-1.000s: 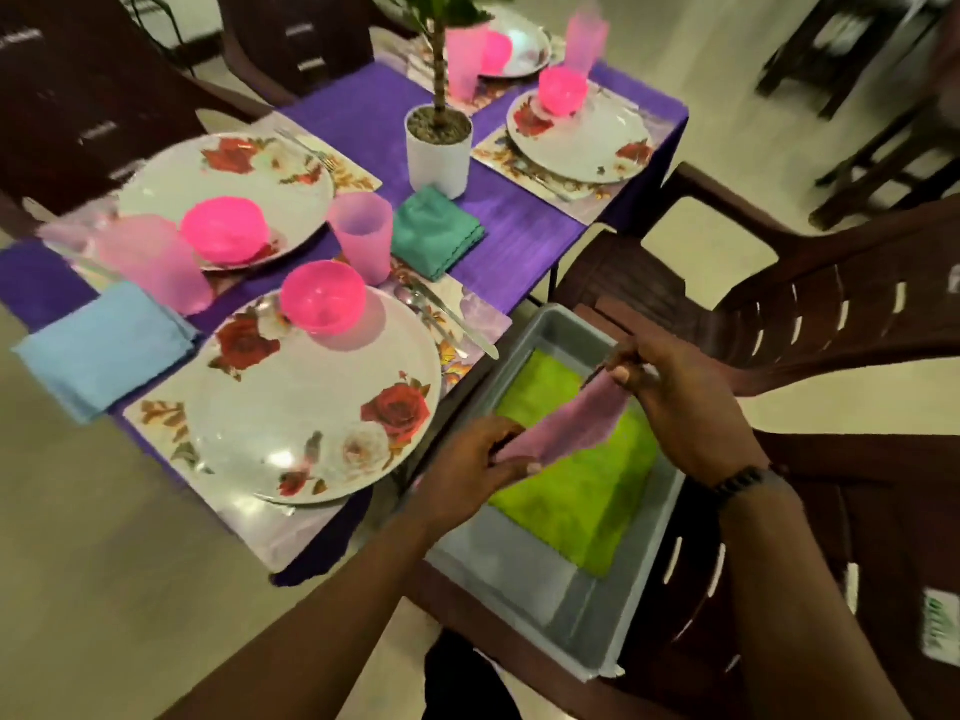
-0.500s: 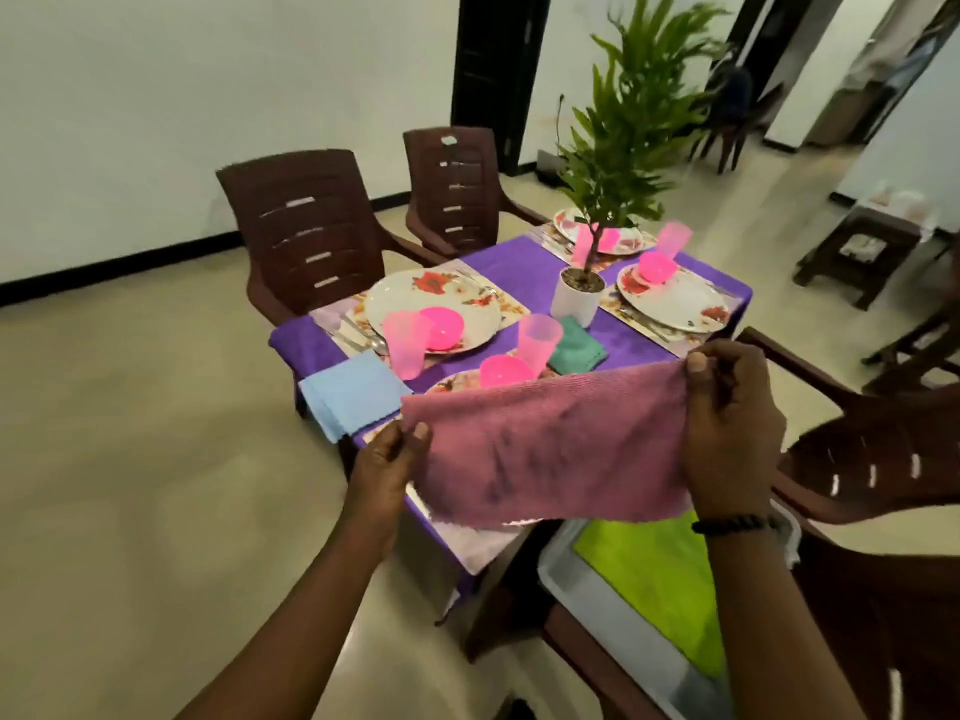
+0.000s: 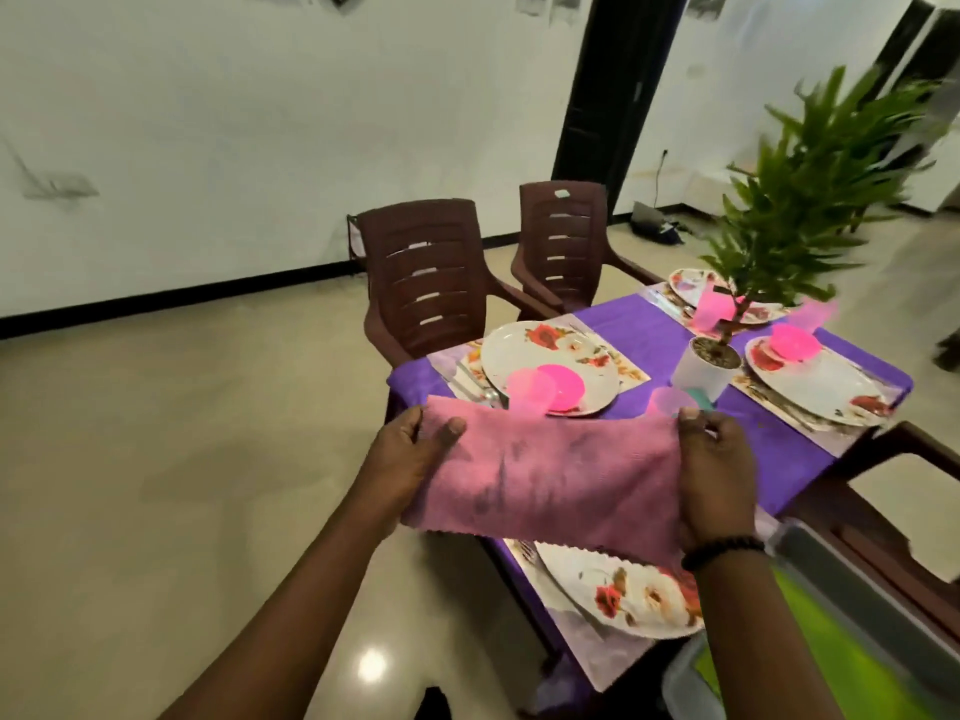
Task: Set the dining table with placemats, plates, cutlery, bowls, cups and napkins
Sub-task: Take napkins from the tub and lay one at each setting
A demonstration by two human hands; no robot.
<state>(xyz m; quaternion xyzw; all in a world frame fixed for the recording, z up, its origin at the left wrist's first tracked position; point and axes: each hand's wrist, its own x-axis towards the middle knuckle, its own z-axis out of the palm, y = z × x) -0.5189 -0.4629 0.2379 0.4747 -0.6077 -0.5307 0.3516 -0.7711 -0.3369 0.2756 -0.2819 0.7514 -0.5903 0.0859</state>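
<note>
A pink cloth napkin is stretched out flat in the air between both hands, above the near end of the purple-clothed table. My left hand pinches its left edge with the thumb on top. My right hand grips its right edge. Under the napkin lies a floral plate on a placemat. Further back, another floral plate carries a pink bowl and a pink cup. A third plate with a pink bowl sits to the right.
A potted plant in a white pot stands mid-table. Two brown plastic chairs line the far side, another chair is at right. A grey tray holding a green cloth sits at lower right.
Both hands lifted the pink napkin out of the grey tray and spread it wide. Since half a second ago it has dropped lower and closer to the near plate.
</note>
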